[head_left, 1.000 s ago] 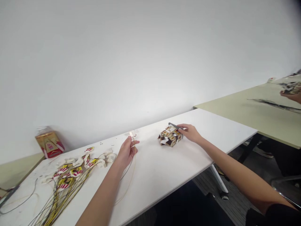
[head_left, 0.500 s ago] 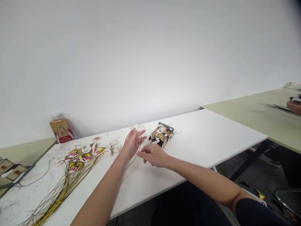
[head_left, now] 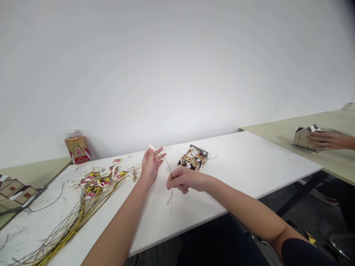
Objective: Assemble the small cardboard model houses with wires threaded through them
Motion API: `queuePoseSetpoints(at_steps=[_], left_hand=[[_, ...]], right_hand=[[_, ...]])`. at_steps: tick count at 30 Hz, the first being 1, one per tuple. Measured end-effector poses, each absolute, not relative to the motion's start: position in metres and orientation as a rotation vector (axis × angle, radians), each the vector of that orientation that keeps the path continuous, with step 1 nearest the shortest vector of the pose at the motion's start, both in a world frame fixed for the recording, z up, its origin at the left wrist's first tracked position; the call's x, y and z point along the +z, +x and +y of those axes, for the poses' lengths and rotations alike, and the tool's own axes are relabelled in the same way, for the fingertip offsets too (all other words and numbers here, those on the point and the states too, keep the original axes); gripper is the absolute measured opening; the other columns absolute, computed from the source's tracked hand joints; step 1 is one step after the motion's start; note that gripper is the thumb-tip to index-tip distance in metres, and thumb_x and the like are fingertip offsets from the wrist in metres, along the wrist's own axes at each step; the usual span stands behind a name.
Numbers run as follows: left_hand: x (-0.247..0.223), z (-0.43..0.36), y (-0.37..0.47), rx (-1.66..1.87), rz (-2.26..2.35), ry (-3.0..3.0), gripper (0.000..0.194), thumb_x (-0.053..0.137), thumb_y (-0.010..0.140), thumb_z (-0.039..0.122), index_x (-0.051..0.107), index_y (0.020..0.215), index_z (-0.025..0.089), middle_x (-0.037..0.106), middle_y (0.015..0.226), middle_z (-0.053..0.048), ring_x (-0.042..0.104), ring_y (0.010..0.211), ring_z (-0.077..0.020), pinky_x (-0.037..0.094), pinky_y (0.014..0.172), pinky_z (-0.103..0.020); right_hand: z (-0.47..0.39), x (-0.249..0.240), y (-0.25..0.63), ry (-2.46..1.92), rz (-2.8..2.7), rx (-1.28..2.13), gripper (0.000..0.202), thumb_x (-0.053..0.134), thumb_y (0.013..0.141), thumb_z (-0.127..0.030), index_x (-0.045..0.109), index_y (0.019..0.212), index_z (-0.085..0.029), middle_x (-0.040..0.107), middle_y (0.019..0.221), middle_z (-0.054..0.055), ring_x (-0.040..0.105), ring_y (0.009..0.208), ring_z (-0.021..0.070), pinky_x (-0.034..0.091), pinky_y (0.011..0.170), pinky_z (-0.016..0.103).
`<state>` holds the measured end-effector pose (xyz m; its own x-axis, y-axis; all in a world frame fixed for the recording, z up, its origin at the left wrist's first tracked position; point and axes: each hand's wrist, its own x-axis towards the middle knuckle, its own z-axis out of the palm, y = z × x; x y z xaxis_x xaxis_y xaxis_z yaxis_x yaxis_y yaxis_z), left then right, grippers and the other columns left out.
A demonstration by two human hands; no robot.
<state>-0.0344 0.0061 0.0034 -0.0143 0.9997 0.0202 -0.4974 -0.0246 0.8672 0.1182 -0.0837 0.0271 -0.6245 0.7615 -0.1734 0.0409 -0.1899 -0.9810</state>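
Between thumb and finger, my left hand pinches a small whitish piece, its other fingers spread. A thin dark and yellowish wire curves from that piece down to my right hand, which grips it with closed fingers. The loose wire ends hang below the right hand. Just behind that hand, a small decorated model house lies on the white table, with thin wires sticking out past its grey base.
Several red, white and yellow pieces with a bundle of long wires lie at the left. A carton with a white cap stands near the wall. Another model house is at far left. At right, another person's hand holds a house.
My left hand has moved left with the whitish piece. My right hand has closed further around the wire and sits slightly right. The other person's hand now holds a house in view.
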Motion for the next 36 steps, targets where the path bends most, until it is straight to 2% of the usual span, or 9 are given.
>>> queuePoseSetpoints(at_steps=[3, 7, 12, 18, 21, 24, 30, 33, 36], left_hand=[[0.004, 0.01, -0.038, 1.481, 0.842, 0.789, 0.026, 0.058, 0.086, 0.044, 0.044, 0.092, 0.022, 0.071, 0.094, -0.002, 0.069, 0.069, -0.013, 0.048, 0.056, -0.021], [0.0, 0.011, -0.037, 1.439, 0.887, 0.83, 0.037, 0.066, 0.079, 0.049, 0.047, 0.094, 0.021, 0.069, 0.075, 0.001, 0.066, 0.062, -0.0117, 0.047, 0.056, -0.02], [-0.009, 0.005, -0.03, 1.312, 0.863, 0.947, 0.05, 0.071, 0.068, 0.058, 0.049, 0.094, 0.021, 0.066, 0.076, 0.001, 0.064, 0.066, -0.0116, 0.047, 0.06, -0.022], [-0.013, -0.002, -0.026, 1.191, 0.882, 1.119, 0.053, 0.068, 0.07, 0.06, 0.051, 0.101, 0.021, 0.06, 0.072, 0.002, 0.059, 0.065, -0.0107, 0.045, 0.062, -0.022], [-0.015, -0.004, -0.023, 1.166, 0.891, 1.157, 0.052, 0.068, 0.071, 0.058, 0.05, 0.104, 0.021, 0.059, 0.071, 0.002, 0.058, 0.064, -0.0109, 0.045, 0.062, -0.022], [-0.018, -0.004, -0.021, 1.153, 0.903, 1.174, 0.052, 0.069, 0.071, 0.056, 0.051, 0.104, 0.021, 0.059, 0.072, 0.001, 0.058, 0.064, -0.0115, 0.045, 0.062, -0.023], [-0.022, -0.003, -0.019, 1.162, 0.922, 1.164, 0.051, 0.069, 0.071, 0.056, 0.051, 0.105, 0.022, 0.06, 0.071, 0.001, 0.058, 0.063, -0.0116, 0.045, 0.063, -0.023], [-0.022, -0.003, -0.019, 1.197, 0.928, 1.148, 0.051, 0.07, 0.07, 0.056, 0.051, 0.104, 0.022, 0.06, 0.071, 0.002, 0.057, 0.061, -0.0111, 0.045, 0.062, -0.023], [-0.021, -0.002, -0.02, 1.22, 0.942, 1.129, 0.051, 0.069, 0.071, 0.057, 0.052, 0.103, 0.022, 0.059, 0.071, 0.002, 0.057, 0.061, -0.0109, 0.045, 0.061, -0.024]], right_hand=[[-0.07, 0.046, 0.146, -1.053, -1.852, 1.565, 0.023, 0.07, 0.073, -0.037, 0.066, 0.077, -0.015, 0.045, 0.054, -0.006, 0.036, 0.045, 0.0041, 0.024, 0.042, 0.02], [-0.043, 0.066, 0.191, -1.026, -1.776, 1.265, 0.026, 0.066, 0.075, -0.041, 0.064, 0.081, -0.016, 0.052, 0.061, -0.004, 0.034, 0.044, 0.0029, 0.022, 0.042, 0.02], [-0.012, 0.053, 0.232, -1.19, -1.609, 0.859, 0.031, 0.064, 0.075, -0.047, 0.063, 0.076, -0.016, 0.058, 0.067, 0.0, 0.038, 0.048, 0.005, 0.025, 0.044, 0.021], [-0.001, 0.025, 0.249, -1.185, -1.481, 0.857, 0.033, 0.064, 0.073, -0.049, 0.062, 0.075, -0.016, 0.055, 0.061, -0.003, 0.034, 0.047, 0.0057, 0.024, 0.045, 0.022], [-0.004, 0.021, 0.253, -1.211, -1.49, 0.719, 0.032, 0.063, 0.075, -0.049, 0.062, 0.072, -0.017, 0.056, 0.062, -0.002, 0.041, 0.052, 0.008, 0.031, 0.05, 0.023], [-0.008, 0.02, 0.255, -1.259, -1.51, 0.598, 0.032, 0.06, 0.077, -0.05, 0.062, 0.072, -0.018, 0.058, 0.065, 0.0, 0.048, 0.06, 0.0114, 0.037, 0.058, 0.025], [-0.01, 0.016, 0.25, -1.431, -1.599, 0.247, 0.031, 0.052, 0.085, -0.048, 0.065, 0.083, -0.021, 0.064, 0.078, 0.004, 0.048, 0.065, 0.0147, 0.039, 0.068, 0.03], [-0.01, 0.013, 0.244, -1.422, -1.668, 0.207, 0.032, 0.048, 0.088, -0.047, 0.067, 0.087, -0.022, 0.067, 0.086, 0.006, 0.05, 0.07, 0.0166, 0.038, 0.072, 0.031], [-0.009, 0.008, 0.237, -1.374, -1.795, 0.227, 0.029, 0.05, 0.089, -0.045, 0.069, 0.084, -0.024, 0.067, 0.085, 0.005, 0.052, 0.072, 0.0171, 0.036, 0.071, 0.03]])
